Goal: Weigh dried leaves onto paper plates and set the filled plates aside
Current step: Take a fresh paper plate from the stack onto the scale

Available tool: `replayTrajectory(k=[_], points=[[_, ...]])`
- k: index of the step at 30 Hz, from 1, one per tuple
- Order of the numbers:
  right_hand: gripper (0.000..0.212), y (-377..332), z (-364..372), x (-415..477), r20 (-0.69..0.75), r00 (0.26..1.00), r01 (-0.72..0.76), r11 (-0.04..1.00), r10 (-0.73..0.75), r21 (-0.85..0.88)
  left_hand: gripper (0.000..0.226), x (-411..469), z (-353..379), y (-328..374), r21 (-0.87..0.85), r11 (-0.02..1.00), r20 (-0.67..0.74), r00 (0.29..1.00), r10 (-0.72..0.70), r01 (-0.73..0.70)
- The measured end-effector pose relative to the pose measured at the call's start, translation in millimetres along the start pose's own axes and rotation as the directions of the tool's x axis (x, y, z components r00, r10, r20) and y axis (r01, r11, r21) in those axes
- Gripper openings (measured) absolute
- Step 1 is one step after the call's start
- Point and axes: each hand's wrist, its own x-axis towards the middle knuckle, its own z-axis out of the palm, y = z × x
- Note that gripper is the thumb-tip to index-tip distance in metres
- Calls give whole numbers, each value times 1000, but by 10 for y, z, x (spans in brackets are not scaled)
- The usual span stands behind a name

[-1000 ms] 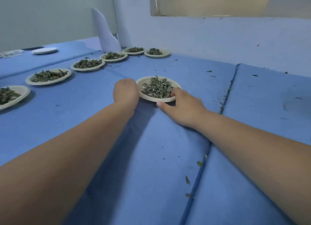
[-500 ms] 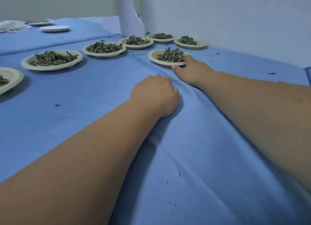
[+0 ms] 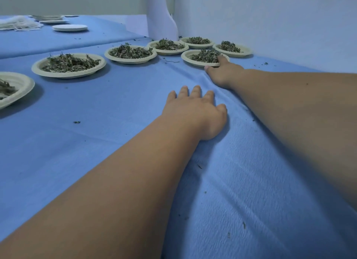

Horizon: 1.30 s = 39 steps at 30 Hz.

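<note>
**Blue-clothed counter (image 3: 96, 142): filled plate reaches the far group**

Right hand (image 3: 224, 75) pinches the near rim of the paper plate (image 3: 193, 60), one finger on its dried leaves (image 3: 205, 55). Plate slid from mid-counter, now just beside the filled plates (image 3: 231, 50) at the wall (image 3: 270, 26). Left hand (image 3: 195, 111), now off the plate, lies flat with fingers spread. Setting-aside judged nearly complete.

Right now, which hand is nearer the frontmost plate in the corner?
Right. The right hand pinches the near rim of the plate; the left hand rests flat on the cloth, short of it.
</note>
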Motion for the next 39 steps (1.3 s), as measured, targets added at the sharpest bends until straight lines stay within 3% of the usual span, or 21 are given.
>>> replayTrajectory(k=[11, 21, 24, 27, 29, 33, 36, 39], points=[[107, 44, -56, -14, 17, 995, -102, 990, 101, 96, 64, -173, 13, -1, -16, 1000, -22, 999, 24, -24], [76, 38, -31, -91, -178, 983, -48, 999, 44, -18, 57, -242, 10, 29, -22, 1000, -61, 998, 16, -17], [69, -25, -23, -98, -116, 989, -108, 983, 92, -147, 52, -246, 20, 37, -29, 999, -78, 997, 10, -12], [78, -24, -12, -64, -40, 985, -171, 946, 166, -277, 46, -237, 16, 37, -47, 999, -111, 994, -5, 0], [80, 80, -10, -116, 7, 986, -161, 956, 168, -243, 46, -209, -1, 31, -88, 996, -142, 990, 6, -19], [86, 427, -76, -346, 130, 991, 40, 970, -8, -239, 48, -153, -16, 20, -89, 995, -126, 991, 41, -52], [83, 634, -187, -684, 125, 992, 30, 975, -3, -219, 53, -154, 2, 26, 4, 999, -67, 997, 50, -50], [79, 836, -288, -1083, 135, 991, 41, 973, -11, -227, 50, -180, -16, 47, -15, 998, -87, 995, 54, -56]])
